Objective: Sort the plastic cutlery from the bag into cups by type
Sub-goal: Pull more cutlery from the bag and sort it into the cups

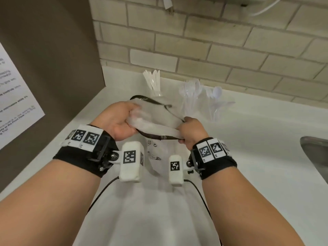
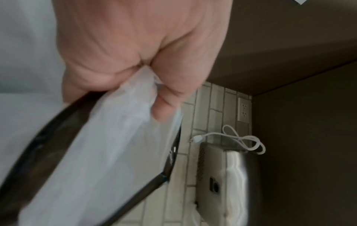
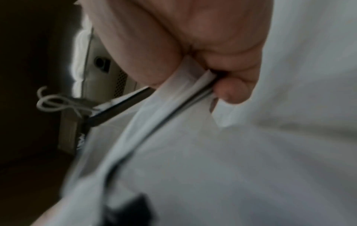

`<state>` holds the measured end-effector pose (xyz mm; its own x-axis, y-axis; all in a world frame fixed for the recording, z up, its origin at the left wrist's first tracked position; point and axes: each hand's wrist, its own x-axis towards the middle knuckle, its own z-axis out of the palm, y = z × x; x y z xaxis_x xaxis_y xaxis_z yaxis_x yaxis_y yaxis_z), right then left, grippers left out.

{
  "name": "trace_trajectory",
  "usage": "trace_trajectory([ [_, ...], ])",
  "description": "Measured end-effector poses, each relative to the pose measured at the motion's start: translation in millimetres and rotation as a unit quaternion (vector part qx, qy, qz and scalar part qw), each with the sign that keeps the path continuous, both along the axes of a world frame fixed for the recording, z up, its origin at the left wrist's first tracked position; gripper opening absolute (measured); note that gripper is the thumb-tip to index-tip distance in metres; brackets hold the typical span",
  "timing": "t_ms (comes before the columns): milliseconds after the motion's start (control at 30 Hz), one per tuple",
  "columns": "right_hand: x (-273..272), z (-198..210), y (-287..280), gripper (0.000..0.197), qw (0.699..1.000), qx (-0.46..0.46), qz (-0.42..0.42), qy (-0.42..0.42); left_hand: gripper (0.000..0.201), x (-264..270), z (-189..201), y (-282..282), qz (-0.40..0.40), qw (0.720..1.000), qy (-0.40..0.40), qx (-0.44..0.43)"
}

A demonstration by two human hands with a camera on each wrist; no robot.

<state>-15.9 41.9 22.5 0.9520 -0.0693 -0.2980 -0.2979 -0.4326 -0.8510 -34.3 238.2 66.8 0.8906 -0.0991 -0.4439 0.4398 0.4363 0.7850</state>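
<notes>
Where both hands [image 1: 156,126] grip, bag [image 1: 154,112] between.

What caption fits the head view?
Both hands, left and right, grip a clear bag before three cutlery cups.

We cannot see inside the bag [image 1: 156,119]; its contents are hidden, and both wrist views are blurred.

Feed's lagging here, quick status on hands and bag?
Left hand and right hand both grip the bag at its dark-edged rim. Knives, forks, spoons stand in cups behind. Nothing blocking.
</notes>
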Motion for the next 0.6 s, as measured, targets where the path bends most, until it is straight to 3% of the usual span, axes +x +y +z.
trace_trajectory([
  [67, 1, 6, -2, 0.028, 0.992, 0.119, -0.048, 0.003, 0.021, -4, -2, 0, -0.065, 0.996, 0.017, 0.058],
  [133, -4, 18, 1, 0.022, 0.954, 0.288, -0.077, 0.021, 0.030, -7, -6, -2, -0.120, 0.977, 0.032, 0.172],
  [167, -7, 22, 4, 0.017, 0.934, 0.349, -0.069, 0.027, 0.030, -7, -9, -2, -0.110, 0.969, 0.044, 0.218],
  [200, -10, 25, 6, 0.016, 0.926, 0.376, -0.045, 0.015, 0.026, -8, -12, -2, -0.097, 0.965, 0.053, 0.238],
  [233, -14, 24, 6, 0.030, 0.931, 0.365, -0.006, -0.018, 0.022, -8, -15, -1, -0.083, 0.966, 0.055, 0.239],
  [300, -22, 14, 6, 0.074, 0.941, 0.301, 0.098, -0.116, 0.018, -7, -19, 0, -0.060, 0.977, 0.051, 0.196],
  [333, -26, 8, 5, 0.086, 0.942, 0.259, 0.151, -0.150, 0.017, -7, -22, 1, -0.045, 0.984, 0.044, 0.165],
  [400, -29, 0, 2, 0.083, 0.955, 0.134, 0.208, -0.166, 0.023, -8, -26, 2, -0.037, 0.993, 0.026, 0.111],
  [500, -23, 1, -2, 0.071, 0.957, -0.153, 0.213, -0.128, 0.030, -15, -29, -2, -0.088, 0.996, 0.007, 0.033],
  [600, -19, -1, 2, 0.097, 0.942, -0.249, 0.208, -0.091, 0.046, -22, -28, -1, -0.121, 0.987, -0.076, -0.070],
])
